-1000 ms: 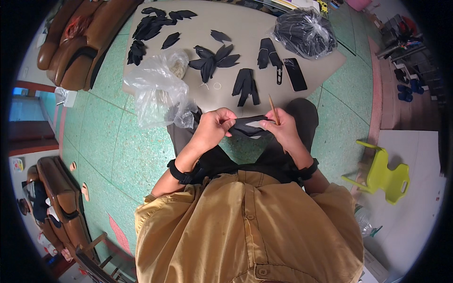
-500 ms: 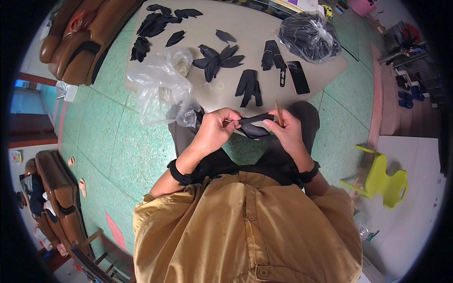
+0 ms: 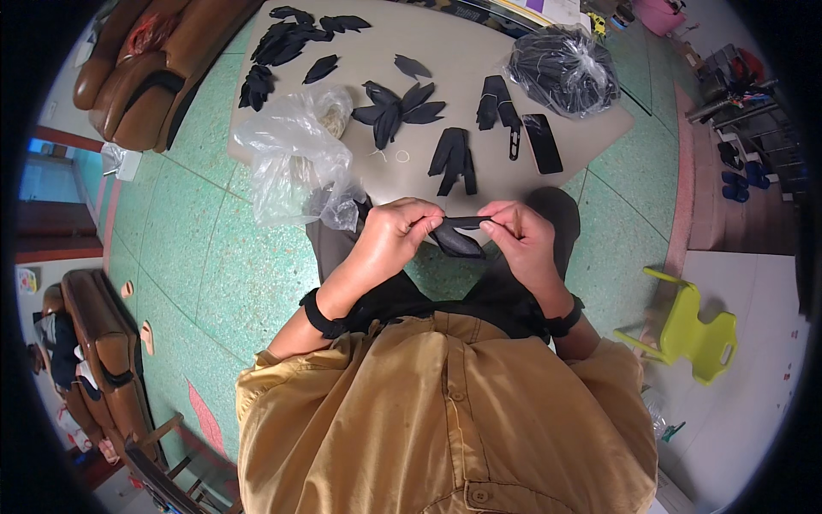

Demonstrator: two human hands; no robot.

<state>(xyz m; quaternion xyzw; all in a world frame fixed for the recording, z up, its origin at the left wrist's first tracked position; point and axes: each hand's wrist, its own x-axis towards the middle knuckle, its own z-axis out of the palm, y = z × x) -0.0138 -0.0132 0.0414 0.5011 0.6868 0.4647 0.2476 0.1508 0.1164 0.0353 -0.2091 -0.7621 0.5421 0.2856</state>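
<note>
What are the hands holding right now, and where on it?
Both hands hold one black leaf-shaped piece: the left hand pinches its left end, the right hand its right end.

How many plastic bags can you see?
2. A crumpled clear bag lies at the near left edge of the table, and a clear bag stuffed with black things sits at the far right. More could be hidden.

Leaf pieces point(image 3: 398, 110) lie on the table point(image 3: 462, 51), probably beyond the hands point(image 3: 462, 236).

place: home living room | signs: brown sofa point(image 3: 145, 77), terrazzo floor point(image 3: 214, 257), low table point(image 3: 462, 51)
</note>
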